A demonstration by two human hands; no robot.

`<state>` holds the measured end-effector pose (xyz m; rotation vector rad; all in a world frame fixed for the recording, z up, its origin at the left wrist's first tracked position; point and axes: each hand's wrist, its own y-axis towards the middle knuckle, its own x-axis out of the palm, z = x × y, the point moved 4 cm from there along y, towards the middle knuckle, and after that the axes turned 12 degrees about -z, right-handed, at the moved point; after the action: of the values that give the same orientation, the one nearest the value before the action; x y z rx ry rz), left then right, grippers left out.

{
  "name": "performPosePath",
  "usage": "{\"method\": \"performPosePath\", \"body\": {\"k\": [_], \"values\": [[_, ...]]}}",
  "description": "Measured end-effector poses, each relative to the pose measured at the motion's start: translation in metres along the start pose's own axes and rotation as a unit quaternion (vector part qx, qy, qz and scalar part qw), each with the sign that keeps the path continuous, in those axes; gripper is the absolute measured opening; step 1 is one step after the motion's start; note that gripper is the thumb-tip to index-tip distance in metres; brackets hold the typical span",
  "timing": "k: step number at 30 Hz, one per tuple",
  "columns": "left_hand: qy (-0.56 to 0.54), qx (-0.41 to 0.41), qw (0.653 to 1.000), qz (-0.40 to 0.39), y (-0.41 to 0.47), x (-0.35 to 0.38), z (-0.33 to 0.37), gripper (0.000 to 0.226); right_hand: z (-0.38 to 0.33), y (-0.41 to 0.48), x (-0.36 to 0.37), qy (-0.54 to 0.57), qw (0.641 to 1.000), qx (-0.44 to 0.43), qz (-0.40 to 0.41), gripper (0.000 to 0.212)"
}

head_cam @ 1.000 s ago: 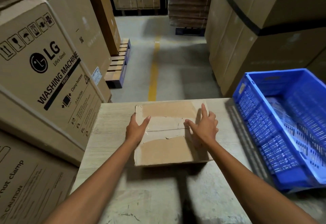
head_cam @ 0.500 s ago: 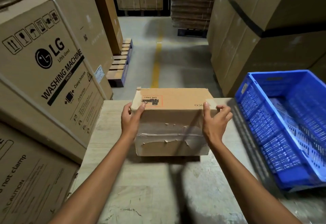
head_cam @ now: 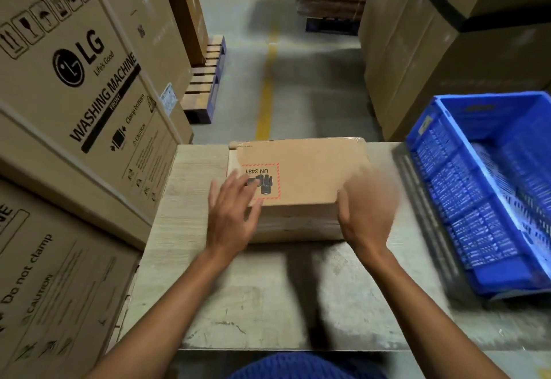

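head view. box (head_cam: 310, 167) sits flat on the counter (head_cam: 268, 304), centre of frame, up against the counter's far edge. its label (head_cam: 269, 171) faces up and reads upside down from here.

left hand (head_cam: 232, 211) lies on the box's near left corner, fingers straight and spread over part of the label, nothing gripped. judged a flat press to steady or square the box, not a lift.

right hand (head_cam: 368, 208) is at the near right corner, thumb by the top edge. it is smeared by motion, so cannot tell whether it grips or only touches.

the hands flank the box, which would suit turning or sliding it.

crate (head_cam: 477, 199), blue, right of frame, near the box, open side up. possibly where the box goes; judgement only.

washing machine carton (head_cam: 83, 86) stacked at upper left, close against the counter's left side.
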<state>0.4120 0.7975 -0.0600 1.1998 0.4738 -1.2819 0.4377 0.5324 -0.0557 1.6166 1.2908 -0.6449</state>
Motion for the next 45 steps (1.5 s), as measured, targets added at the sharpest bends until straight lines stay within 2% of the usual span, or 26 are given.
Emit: {"method": "performPosePath", "body": {"k": [2,4,9,12,14,15,18,20,24,27,29,31,34,39,42,43,45], "values": [[0.011,0.059,0.998,-0.007,0.006,0.006,0.015,0.034,-0.015,0.002,0.007,0.036,0.992,-0.113,-0.045,0.018],[0.016,0.086,0.996,-0.003,0.008,0.014,0.025,0.032,-0.033,0.0,0.016,0.022,0.985,-0.162,-0.059,0.023],[0.045,0.031,0.998,-0.022,0.011,0.026,0.036,0.03,-0.039,-0.001,0.025,-0.01,0.986,-0.161,-0.048,0.027],[0.059,0.012,0.997,-0.039,0.022,0.022,0.042,0.023,-0.042,0.012,0.018,-0.073,0.98,-0.152,-0.102,0.028],[0.075,-0.014,0.993,-0.088,0.036,0.02,0.043,0.029,-0.048,0.03,0.016,-0.125,0.972,-0.131,-0.148,0.033],[0.086,-0.045,0.985,-0.14,0.043,0.019,0.042,0.037,-0.051,0.039,0.016,-0.138,0.968,-0.123,-0.169,0.036],[0.123,-0.122,0.939,-0.296,0.054,0.024,0.034,0.059,-0.056,0.052,0.024,-0.133,0.956,-0.131,-0.224,0.048],[0.137,-0.117,0.93,-0.32,0.057,0.026,0.031,0.063,-0.056,0.05,0.032,-0.13,0.946,-0.144,-0.261,0.059],[0.149,-0.12,0.923,-0.334,0.062,0.024,0.032,0.062,-0.055,0.051,0.036,-0.14,0.936,-0.151,-0.285,0.064],[0.157,-0.062,0.938,-0.303,0.077,0.016,0.029,0.054,-0.05,0.068,0.027,-0.156,0.921,-0.183,-0.307,0.067],[0.1,-0.012,0.955,-0.278,0.09,0.008,0.015,0.048,-0.044,0.082,0.023,-0.174,0.908,-0.188,-0.331,0.073],[0.052,-0.004,0.955,-0.293,0.096,0.007,-0.005,0.05,-0.035,0.088,0.021,-0.175,0.914,-0.16,-0.33,0.076],[0.089,-0.046,0.939,-0.328,0.089,0.017,-0.018,0.06,-0.022,0.082,0.028,-0.154,0.925,-0.103,-0.332,0.079],[0.117,-0.061,0.924,-0.358,0.095,0.02,-0.017,0.066,-0.022,0.088,0.03,-0.156,0.912,-0.103,-0.365,0.087],[0.101,-0.105,0.948,-0.282,0.088,0.015,-0.018,0.073,-0.019,0.082,0.023,-0.155,0.938,-0.059,-0.305,0.079],[0.085,-0.148,0.954,-0.245,0.085,0.012,-0.02,0.076,-0.017,0.079,0.02,-0.145,0.951,-0.016,-0.273,0.076],[0.025,-0.267,0.943,-0.196,0.077,0.007,-0.029,0.085,-0.013,0.073,0.016,-0.115,0.959,0.08,-0.245,0.077]]}}
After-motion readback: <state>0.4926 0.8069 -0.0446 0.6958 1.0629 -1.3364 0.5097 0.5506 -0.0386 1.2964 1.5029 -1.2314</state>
